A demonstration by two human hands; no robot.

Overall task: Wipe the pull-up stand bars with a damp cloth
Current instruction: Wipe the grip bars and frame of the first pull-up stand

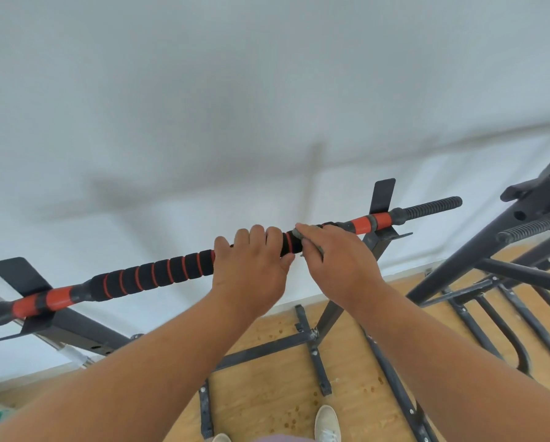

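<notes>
White wall [267,90], cloth [299,233] under right hand [340,263], on bar [159,272]

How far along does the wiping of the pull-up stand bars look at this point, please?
Nothing shows which parts are already wiped. In hand: the left hand grips the foam-covered bar while the right hand presses a grey cloth onto it near the middle. Probably still left: the orange ends, the ribbed tip and the dusty frame below.

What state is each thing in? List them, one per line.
bar: resting across the stand's brackets.
left hand: closed over the bar's foam grip.
right hand: pressing a cloth onto the bar.
cloth: grey, bunched under the right hand, mostly hidden.
</notes>
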